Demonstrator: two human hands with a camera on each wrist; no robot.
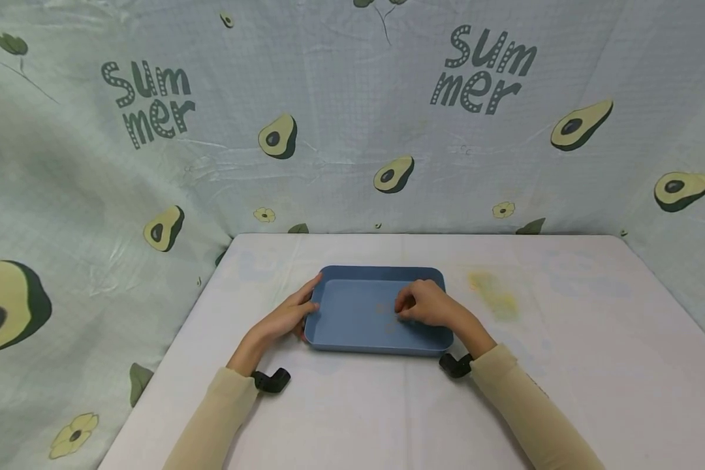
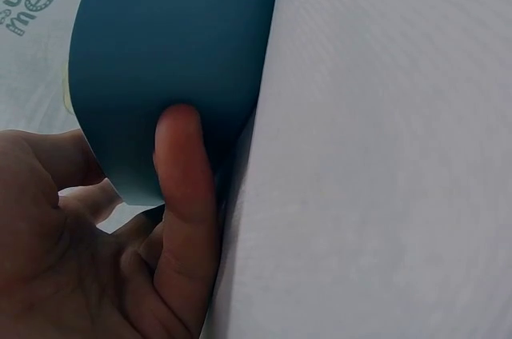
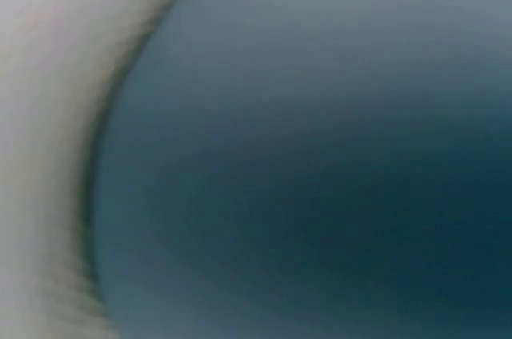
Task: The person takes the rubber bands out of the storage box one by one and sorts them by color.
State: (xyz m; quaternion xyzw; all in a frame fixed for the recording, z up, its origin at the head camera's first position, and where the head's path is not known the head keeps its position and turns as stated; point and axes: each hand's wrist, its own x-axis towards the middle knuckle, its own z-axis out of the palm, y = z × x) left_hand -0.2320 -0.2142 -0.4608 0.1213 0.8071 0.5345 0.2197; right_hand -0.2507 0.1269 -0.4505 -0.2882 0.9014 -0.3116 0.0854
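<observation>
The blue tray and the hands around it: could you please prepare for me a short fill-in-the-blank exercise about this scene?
1. The tray lies on a white ____ (table or floor?).
2. The left hand grips one side of the tray.. the right hand has its fingers ____ (straight or curled?).
3. Behind, the cloth bears the printed word "____".

Missing words: table; curled; summer.

You've got 2 hands (image 1: 282, 318) (image 1: 431, 304) — 2 sleeves (image 1: 213, 418) (image 1: 529, 405), 2 blk wrist cams (image 1: 274, 380) (image 1: 455, 365), 1 tray (image 1: 352, 314), 1 tbl (image 1: 352, 418) — 2 "summer" prints (image 1: 149, 103) (image 1: 484, 70).
</observation>
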